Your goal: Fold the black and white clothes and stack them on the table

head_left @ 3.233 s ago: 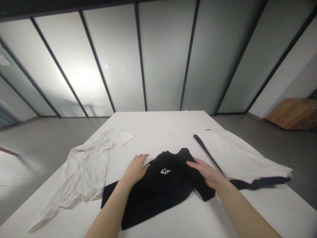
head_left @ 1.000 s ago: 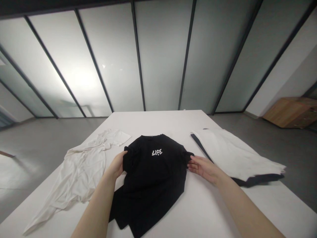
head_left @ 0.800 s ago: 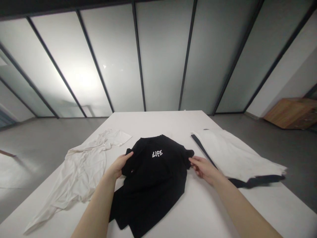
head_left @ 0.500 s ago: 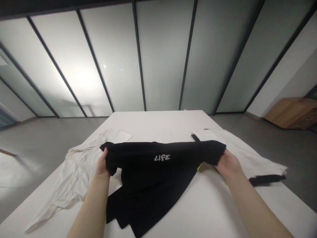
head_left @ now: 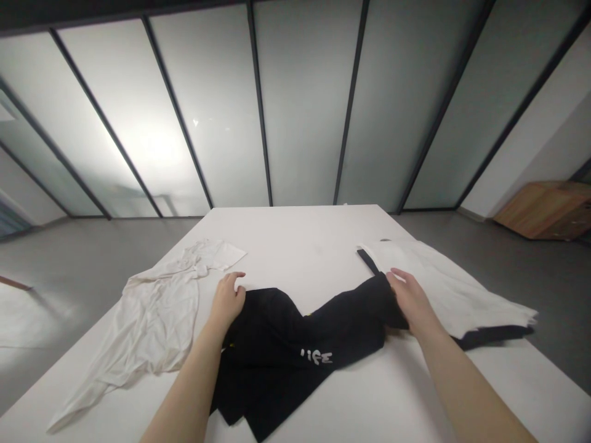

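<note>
L hand point(head_left: 227, 301) & R hand point(head_left: 409, 299), spread apart, each pinch soft crumpled black tee point(head_left: 295, 357) on smooth white table point(head_left: 305, 246).

The T-shirt point(head_left: 286, 351) is black with white lettering. Beside it lie a plain white shirt point(head_left: 152, 320) and white cloth point(head_left: 457, 295) on a white surface point(head_left: 305, 240).

Black T-shirt point(head_left: 295, 351) lies crumpled on the white table, stretched in a sagging band from left to right, with its near part bunched toward the table's front edge. White lettering "LIFE" shows upside down near the lower middle. Small yellow spots show at the upper fold and the left edge. Left end and right end each lie under a hand.
</note>
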### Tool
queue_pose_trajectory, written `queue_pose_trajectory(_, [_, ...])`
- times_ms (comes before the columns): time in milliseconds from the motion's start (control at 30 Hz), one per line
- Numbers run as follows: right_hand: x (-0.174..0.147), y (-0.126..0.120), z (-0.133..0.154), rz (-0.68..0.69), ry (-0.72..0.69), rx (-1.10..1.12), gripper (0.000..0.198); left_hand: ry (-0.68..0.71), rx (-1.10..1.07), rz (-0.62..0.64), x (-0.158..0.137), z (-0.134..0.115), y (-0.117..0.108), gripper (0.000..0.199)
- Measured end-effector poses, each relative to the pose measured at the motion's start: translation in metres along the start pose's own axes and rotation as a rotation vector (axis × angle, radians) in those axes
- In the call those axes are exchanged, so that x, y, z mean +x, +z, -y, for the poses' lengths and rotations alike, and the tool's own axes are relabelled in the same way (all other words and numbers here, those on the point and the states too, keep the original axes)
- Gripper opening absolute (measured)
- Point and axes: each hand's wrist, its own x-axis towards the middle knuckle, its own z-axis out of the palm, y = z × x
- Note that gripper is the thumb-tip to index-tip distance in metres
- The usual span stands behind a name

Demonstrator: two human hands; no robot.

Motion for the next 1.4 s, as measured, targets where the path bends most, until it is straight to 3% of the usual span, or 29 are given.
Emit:
queue_pose_trajectory(100, [-0.009, 0.004, 0.008, -0.199, -0.301, -0.235, 0.066, 0.075, 0.010, 0.158, -0.010, 0.000, 0.013, 0.032])
queue_pose_trajectory(167, [-0.016, 0.010, 0.011, -0.082, -0.432, -0.319, 0.064, 0.109, 0.063, 0.238, -0.015, 0.001, 0.020, 0.034])
queue_pose_trajectory(267, [-0.024, 0.022, 0.010, 0.257, -0.391, -0.333, 0.048, 0.086, 0.117, 0.332, -0.020, 0.001, 0.023, 0.041])
queue_pose_trajectory(333, [-0.027, 0.028, 0.007, 0.389, -0.324, -0.332, 0.037, 0.053, 0.151, 0.407, -0.020, 0.000, 0.021, 0.042])
queue_pose_trajectory(467, [-0.031, 0.029, 0.009, 0.422, -0.254, -0.371, 0.032, -0.021, 0.168, 0.590, -0.017, -0.004, 0.005, 0.022])
queue_pose_trajectory(600, [-0.035, 0.020, 0.016, 0.504, -0.244, -0.504, 0.032, -0.090, 0.150, 0.828, -0.009, -0.003, -0.018, 0.040])
queue_pose_trajectory(667, [-0.035, 0.016, 0.018, 0.526, -0.230, -0.607, 0.025, -0.051, 0.122, 0.763, -0.005, -0.002, -0.026, 0.036])
queue_pose_trajectory(833, [-0.030, 0.016, 0.023, 0.320, -0.304, -0.644, 0.015, -0.019, 0.064, 0.266, -0.002, -0.013, -0.026, 0.021])
queue_pose_trajectory(933, [-0.028, 0.019, 0.026, 0.188, -0.374, -0.551, 0.012, -0.010, 0.040, 0.170, -0.005, -0.019, -0.020, 0.016])
queue_pose_trajectory(1033, [-0.029, 0.020, 0.024, 0.199, -0.302, -0.469, 0.017, -0.052, 0.006, 0.241, -0.008, -0.020, -0.020, 0.026])
queue_pose_trajectory(1233, [-0.031, 0.018, 0.018, 0.358, 0.042, -0.316, 0.037, -0.384, -0.121, 0.508, -0.008, -0.005, -0.028, 0.028])
queue_pose_trajectory(1333, [-0.031, 0.017, 0.018, 0.380, 0.084, -0.311, 0.036, -0.519, -0.152, 0.601, -0.006, 0.006, -0.033, 0.035])
queue_pose_trajectory(1400, [-0.030, 0.016, 0.018, 0.413, 0.097, -0.290, 0.032, -0.535, -0.112, 0.617, -0.004, 0.011, -0.035, 0.035])
